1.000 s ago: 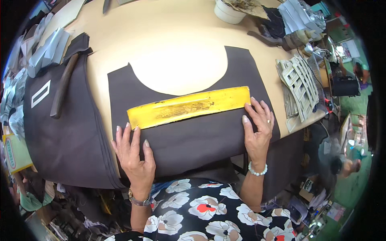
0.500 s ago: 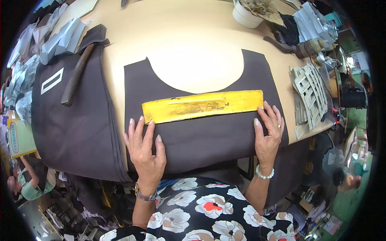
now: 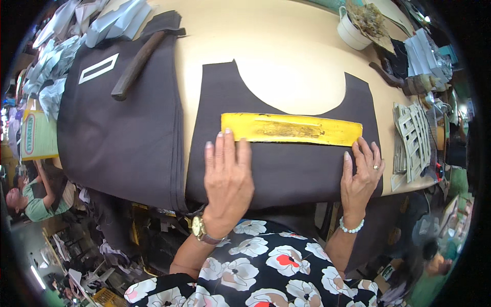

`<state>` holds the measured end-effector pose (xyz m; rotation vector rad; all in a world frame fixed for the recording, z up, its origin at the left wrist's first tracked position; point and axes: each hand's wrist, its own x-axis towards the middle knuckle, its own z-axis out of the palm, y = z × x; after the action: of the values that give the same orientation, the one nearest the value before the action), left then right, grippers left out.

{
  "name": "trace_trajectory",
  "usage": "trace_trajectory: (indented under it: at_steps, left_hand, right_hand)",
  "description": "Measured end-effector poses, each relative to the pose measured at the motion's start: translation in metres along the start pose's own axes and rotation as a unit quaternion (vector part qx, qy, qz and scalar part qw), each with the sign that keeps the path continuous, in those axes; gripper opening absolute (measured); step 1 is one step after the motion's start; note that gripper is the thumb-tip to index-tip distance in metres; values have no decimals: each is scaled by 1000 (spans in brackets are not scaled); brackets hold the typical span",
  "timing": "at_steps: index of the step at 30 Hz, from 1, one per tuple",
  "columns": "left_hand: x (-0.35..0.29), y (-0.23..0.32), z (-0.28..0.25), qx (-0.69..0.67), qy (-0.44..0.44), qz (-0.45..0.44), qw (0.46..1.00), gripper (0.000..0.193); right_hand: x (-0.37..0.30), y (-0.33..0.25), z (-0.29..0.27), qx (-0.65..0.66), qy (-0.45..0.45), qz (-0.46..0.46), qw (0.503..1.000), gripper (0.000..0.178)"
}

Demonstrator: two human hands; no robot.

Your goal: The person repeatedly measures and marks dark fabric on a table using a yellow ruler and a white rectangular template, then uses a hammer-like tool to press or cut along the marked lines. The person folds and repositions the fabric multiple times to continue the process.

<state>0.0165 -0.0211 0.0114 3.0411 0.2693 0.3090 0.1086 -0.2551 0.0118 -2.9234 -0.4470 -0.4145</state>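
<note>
Yellow strip [image 3: 291, 128]: here it is, lying flat across the middle of the dark piece [image 3: 286, 174], just on the near side of its scooped edge, and we see it running left to right.
Left hand [image 3: 229, 176]: we have it palm down, not closed on anything, fingertips at the strip's near left corner; one finger is blurred, so we cannot tell how firmly it presses.
Right hand [image 3: 361, 176]: fingers loosely spread at the near right corner, thumb well apart on the dark piece; we see contact, no pinch.
Dark stack [image 3: 123, 138]: over to the left, layered sheets, with a wooden-handled hammer [image 3: 138, 66] lying on top.
Step in hand: we judge it to be positioning, both ends of the strip being steadied or nudged.
Next move: we'd say it calls for light, even pressure at both ends, so the strip doesn't skew or drag the piece beneath.
</note>
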Motion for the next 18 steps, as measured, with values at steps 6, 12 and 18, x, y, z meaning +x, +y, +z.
trace_trajectory:
  at_steps: [6,12,18]
  left_hand:
    - [4,9,-1,11,14,3,1000,43]
    - [-1,9,14,-50,34,-16,998,50]
    - [-4,7,15,-86,31,-19,996,51]
  right_hand:
    - [-2,-7,0,-6,-33,22,999,40]
    - [-9,-9,14,39,24,17,999,40]
    - [-8,-10,11,69,24,34,997,42]
